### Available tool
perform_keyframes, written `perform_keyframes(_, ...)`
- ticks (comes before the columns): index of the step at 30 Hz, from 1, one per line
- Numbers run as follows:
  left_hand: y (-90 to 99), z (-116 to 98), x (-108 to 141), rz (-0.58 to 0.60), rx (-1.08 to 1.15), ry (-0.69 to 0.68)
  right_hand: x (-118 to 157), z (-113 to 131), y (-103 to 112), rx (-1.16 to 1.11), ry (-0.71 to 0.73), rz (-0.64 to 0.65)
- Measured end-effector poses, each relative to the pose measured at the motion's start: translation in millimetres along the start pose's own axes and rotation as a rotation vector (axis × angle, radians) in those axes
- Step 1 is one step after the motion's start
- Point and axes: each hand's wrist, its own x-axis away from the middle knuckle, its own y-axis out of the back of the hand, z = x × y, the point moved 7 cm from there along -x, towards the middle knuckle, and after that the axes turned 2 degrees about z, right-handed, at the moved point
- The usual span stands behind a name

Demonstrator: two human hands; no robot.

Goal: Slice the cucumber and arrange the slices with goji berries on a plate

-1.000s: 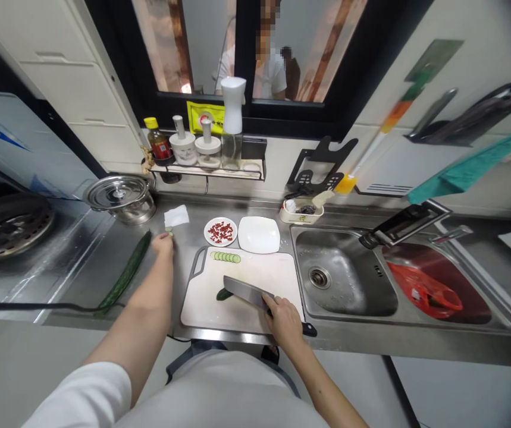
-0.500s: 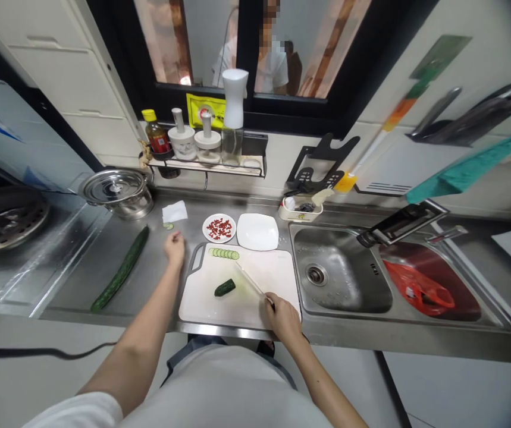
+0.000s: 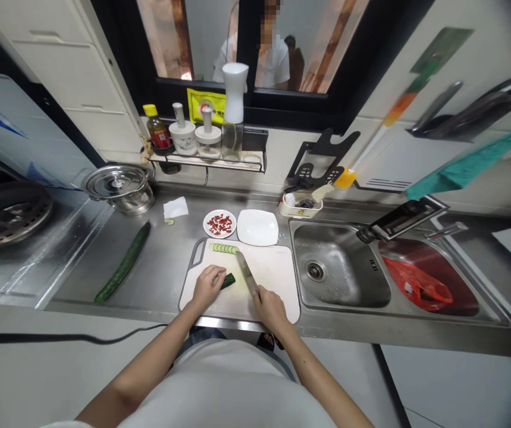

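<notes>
On the white cutting board, my left hand has its fingers closed at the left end of a short cucumber piece, partly covering it. My right hand is wrapped round the handle of a knife; the blade points up and left, flat side showing, its tip near a row of thin cucumber slices. Above the board are a round plate of red bits and a bare white square plate. A long whole cucumber rests on the counter at left.
A lidded steel pot stands back left, near a white tissue and a cucumber scrap. On the right is a double sink with a red bag. A condiment shelf hangs behind. Someone's white shirt shows at the window.
My left hand has moved right from the counter beside the board onto the cucumber piece. My right hand has shifted slightly left, and the knife's flat side now shows more.
</notes>
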Motion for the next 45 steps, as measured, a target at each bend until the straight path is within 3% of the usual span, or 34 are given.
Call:
perform_keyframes(4, -6.0, -9, 12, -0.014, -0.033, -0.085, 3, 12, 0, 0.035, 0.042, 0.002)
perform_keyframes(15, -19.0, -2, 16, -0.015, -0.108, -0.229, 5, 23, 1, 0.073, 0.106, -0.027)
perform_keyframes(45, -18.1, -9, 17, -0.016, -0.145, -0.263, 20, 24, -1, 0.090, 0.134, 0.077)
